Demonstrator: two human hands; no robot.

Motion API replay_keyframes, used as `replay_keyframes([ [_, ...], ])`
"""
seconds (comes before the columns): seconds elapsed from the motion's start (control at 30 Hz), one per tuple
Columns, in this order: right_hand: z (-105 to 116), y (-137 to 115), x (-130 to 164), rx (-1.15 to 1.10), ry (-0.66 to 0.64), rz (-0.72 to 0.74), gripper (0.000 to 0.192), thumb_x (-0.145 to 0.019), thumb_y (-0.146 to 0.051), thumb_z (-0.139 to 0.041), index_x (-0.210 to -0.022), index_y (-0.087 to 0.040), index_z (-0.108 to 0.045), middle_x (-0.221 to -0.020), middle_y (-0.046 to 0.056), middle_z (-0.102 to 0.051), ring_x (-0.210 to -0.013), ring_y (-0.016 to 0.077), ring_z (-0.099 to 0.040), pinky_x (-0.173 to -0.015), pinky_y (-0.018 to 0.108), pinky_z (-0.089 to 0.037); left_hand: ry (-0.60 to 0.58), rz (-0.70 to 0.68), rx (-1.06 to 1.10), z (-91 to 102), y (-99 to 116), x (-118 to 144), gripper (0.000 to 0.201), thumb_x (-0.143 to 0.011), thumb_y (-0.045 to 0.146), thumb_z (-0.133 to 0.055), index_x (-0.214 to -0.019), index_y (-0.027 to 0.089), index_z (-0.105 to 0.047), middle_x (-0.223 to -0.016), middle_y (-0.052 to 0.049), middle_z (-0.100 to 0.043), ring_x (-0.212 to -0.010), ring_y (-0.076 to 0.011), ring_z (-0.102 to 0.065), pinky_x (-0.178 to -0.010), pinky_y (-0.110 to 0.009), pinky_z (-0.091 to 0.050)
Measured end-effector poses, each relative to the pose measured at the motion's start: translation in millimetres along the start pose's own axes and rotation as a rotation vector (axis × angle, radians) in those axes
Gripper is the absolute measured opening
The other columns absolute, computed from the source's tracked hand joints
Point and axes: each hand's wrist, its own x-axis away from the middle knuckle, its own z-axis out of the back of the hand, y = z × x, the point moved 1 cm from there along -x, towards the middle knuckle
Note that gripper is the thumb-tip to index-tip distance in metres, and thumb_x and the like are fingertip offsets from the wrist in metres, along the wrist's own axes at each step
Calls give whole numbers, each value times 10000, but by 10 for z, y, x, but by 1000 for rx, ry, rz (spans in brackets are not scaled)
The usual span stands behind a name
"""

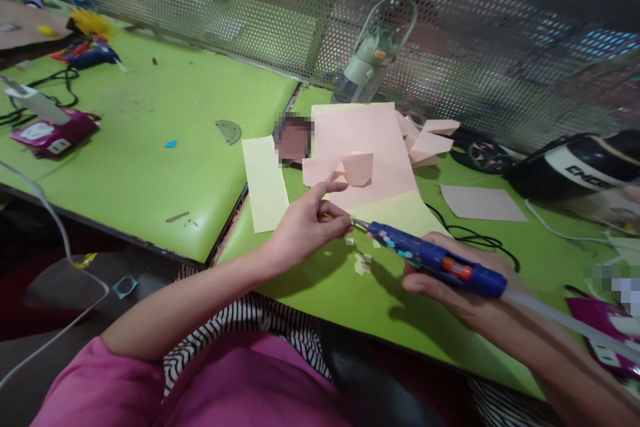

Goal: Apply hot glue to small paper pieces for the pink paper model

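Your right hand (453, 280) is wrapped around the blue glue gun (433, 259) – fingers closed under the body, gun lying nearly level, nozzle pointing left. Nozzle tip sits right at your left hand's fingertips (345, 225), touching or just short of it, can't tell which. Your left hand (307, 227) has thumb and fingers pinched together on something small at the nozzle – too small to identify; index finger sticks up and out toward the far side. Left forearm comes in from near left, right forearm from near right, both hovering low over the green table (150, 167).

Count: one glue gun in your hand, one clear glue stick (565, 320) trailing out its back end. A few small pale paper scraps (362, 263) lie just below the nozzle. Far of your hands: one big pink sheet (365, 147), one folded pink piece (345, 170) on top of it, one pale yellow strip (265, 183) to the left. One green water bottle (373, 57) stands far, by the mesh
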Motion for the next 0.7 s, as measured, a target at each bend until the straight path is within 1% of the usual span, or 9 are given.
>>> replay_keyframes([
  [0.07,11,3,-6,31,-3,8,416,-757,-682,-629,-686,-280,-545,-516,-38,-529,-470,166,-446,-418,301,-347,3,-4,-10,2,3,4,514,-815,140,-650,-1298,145,-473,-806,-17,-691,-715,-126,-652,-715,-282,-540],
  [0.17,29,-47,-13,38,-18,-22,432,-750,-695,-628,-672,-279,-541,-507,-39,-530,-466,166,-442,-419,297,-339,12,-18,-57,2,16,13,499,-817,134,-640,-1292,148,-489,-822,-23,-693,-720,-128,-646,-725,-287,-538],
  [0.3,41,-151,-14,6,-23,-76,442,-770,-698,-606,-669,-273,-541,-512,-35,-570,-464,164,-460,-432,297,-362,22,-47,-122,-2,39,28,472,-825,134,-626,-1281,148,-506,-843,-33,-695,-724,-128,-642,-734,-288,-535],
  [0.4,40,-176,-18,8,-28,-98,441,-760,-698,-617,-674,-272,-542,-519,-38,-578,-472,166,-473,-438,296,-376,25,-55,-130,-5,53,33,472,-823,119,-618,-1281,138,-506,-843,-36,-695,-725,-126,-640,-745,-289,-533],
  [0.57,30,-135,-22,-4,-21,-49,446,-745,-700,-634,-661,-275,-527,-503,-39,-562,-461,164,-472,-417,293,-367,18,-34,-89,-9,55,27,483,-821,128,-626,-1286,128,-496,-824,-30,-688,-722,-127,-638,-737,-286,-527],
  [0.7,26,-98,-1,-5,8,-15,421,-750,-680,-644,-680,-277,-546,-519,-31,-573,-468,175,-505,-409,303,-382,16,-27,-32,-6,34,19,478,-821,127,-631,-1277,132,-489,-801,-18,-679,-711,-122,-637,-713,-279,-523],
])
